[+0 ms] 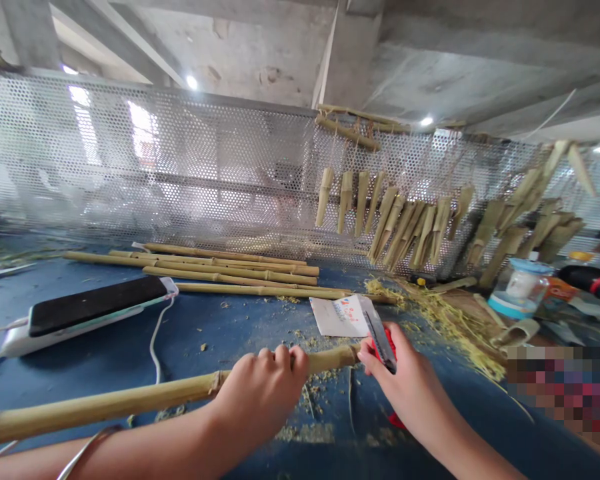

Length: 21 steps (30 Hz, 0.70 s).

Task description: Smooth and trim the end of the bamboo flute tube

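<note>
A long bamboo pole (145,398) slants across the front of the blue table, its right end raised. My left hand (265,387) is wrapped round it from above, not far from that end. In my right hand (405,373) is a red and grey utility knife (379,333), its grey metal side facing up and pointing away from me. The fingers of that hand are at the tip of the pole; they hide whether the blade touches it. Bamboo shavings lie beneath. Just behind the knife is a white printed paper (337,317).
Several bamboo poles (230,267) lie at the back. On the left, a black phone (97,305) rests on a white device with cables. Shavings (450,333) and a blue-lidded jar (520,290) are on the right. Bamboo pieces (390,227) hang on perforated metal mesh (230,153).
</note>
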Motion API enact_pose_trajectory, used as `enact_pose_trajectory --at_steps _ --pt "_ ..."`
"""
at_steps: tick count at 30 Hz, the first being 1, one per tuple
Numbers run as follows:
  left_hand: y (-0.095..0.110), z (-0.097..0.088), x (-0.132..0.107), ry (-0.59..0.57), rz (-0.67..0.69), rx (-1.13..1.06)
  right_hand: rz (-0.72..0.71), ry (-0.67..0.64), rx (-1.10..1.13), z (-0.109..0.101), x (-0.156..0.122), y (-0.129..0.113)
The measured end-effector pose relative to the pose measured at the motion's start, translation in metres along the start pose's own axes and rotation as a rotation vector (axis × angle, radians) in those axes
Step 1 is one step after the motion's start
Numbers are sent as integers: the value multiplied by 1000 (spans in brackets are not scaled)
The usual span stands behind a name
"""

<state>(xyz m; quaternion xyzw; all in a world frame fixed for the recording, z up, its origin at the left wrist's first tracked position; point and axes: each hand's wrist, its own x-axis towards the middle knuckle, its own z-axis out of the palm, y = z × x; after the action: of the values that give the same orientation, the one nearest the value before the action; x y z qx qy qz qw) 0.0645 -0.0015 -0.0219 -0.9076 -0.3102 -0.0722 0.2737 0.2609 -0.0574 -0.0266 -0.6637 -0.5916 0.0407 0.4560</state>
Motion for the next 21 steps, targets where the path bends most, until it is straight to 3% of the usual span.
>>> enact_pose_trajectory --at_steps 7,12,16,18,21 --pt "1 -5 1 -26 19 -12 -3 50 -47 -2 -1 1" --pt "1 -4 5 -32 29 -30 94 58 31 -1 -3 -4" --pt "-3 -1 8 -86 -21 -26 104 -31 120 1 -8 -8" --pt "-4 0 8 -92 -8 -41 93 -61 136 1 -7 -5" --pt "-5 2 8 -75 12 -82 129 -5 162 0 0 5"
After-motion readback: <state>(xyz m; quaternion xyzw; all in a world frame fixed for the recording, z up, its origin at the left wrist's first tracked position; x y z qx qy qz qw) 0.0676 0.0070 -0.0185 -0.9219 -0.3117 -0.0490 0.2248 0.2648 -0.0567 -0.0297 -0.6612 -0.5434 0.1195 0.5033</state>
